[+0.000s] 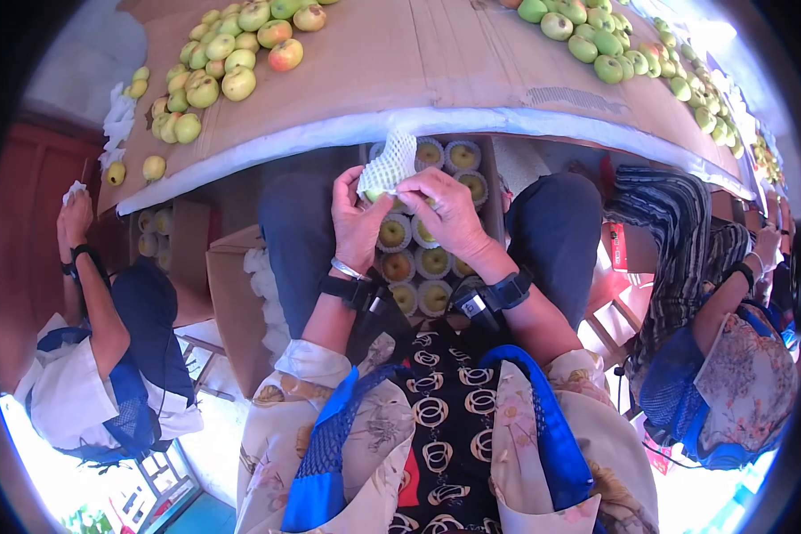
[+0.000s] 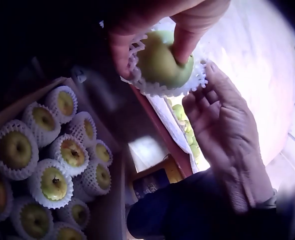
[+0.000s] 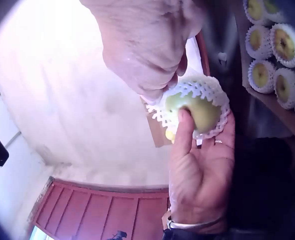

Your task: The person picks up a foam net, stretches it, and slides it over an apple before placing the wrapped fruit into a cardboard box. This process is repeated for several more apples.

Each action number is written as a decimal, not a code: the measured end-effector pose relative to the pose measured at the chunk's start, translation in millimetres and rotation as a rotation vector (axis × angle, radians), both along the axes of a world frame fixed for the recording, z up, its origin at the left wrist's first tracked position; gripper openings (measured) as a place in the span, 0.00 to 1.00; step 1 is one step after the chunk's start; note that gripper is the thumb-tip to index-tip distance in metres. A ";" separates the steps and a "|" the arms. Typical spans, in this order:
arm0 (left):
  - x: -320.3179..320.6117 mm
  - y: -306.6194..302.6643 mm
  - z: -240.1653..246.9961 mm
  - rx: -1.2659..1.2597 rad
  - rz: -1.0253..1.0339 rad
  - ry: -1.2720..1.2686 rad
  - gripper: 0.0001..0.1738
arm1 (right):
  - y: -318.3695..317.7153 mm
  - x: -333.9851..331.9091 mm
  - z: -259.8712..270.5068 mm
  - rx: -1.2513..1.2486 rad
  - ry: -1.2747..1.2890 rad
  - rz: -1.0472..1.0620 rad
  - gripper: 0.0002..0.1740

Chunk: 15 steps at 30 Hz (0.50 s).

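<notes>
A green apple [image 2: 162, 60] sits partly inside a white foam net [image 1: 393, 158], its bare end showing in both wrist views. My left hand [image 1: 356, 222] grips the apple, the thumb pressed on the exposed skin near its hollow and the fingers behind the net. My right hand [image 1: 446, 214] pinches the net's edge between thumb and fingertips. Both hands are above an open box of netted apples [image 3: 282, 42], which lie with their ends facing up.
A cardboard-covered table [image 1: 400, 71] with a white padded edge stands ahead, with piles of loose apples [image 1: 240, 58] at left and right. An open carton [image 1: 240, 303] with white foam nets is at my left. People sit on both sides.
</notes>
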<state>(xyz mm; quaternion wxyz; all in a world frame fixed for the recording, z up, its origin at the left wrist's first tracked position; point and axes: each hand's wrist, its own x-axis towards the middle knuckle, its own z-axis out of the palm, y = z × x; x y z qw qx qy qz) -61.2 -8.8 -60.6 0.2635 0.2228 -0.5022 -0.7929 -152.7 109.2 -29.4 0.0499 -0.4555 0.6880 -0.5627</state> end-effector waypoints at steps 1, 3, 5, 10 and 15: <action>-0.6 -0.6 -0.6 -0.007 0.014 -0.002 0.28 | -1.0 2.8 1.1 0.013 -0.003 0.009 0.04; -1.3 -1.3 -0.4 -0.036 0.025 -0.023 0.29 | -1.3 4.3 -0.7 0.029 -0.014 0.019 0.06; -2.2 -1.2 1.5 -0.074 0.022 -0.056 0.29 | -0.8 3.2 -6.9 0.038 -0.023 0.025 0.13; -2.2 -0.8 6.9 -0.282 0.115 -0.162 0.29 | 0.5 3.8 -0.4 0.163 -0.017 -0.117 0.33; -1.8 4.0 20.1 -0.565 0.122 -0.255 0.31 | -4.4 9.1 -19.9 0.090 -0.608 -0.014 0.34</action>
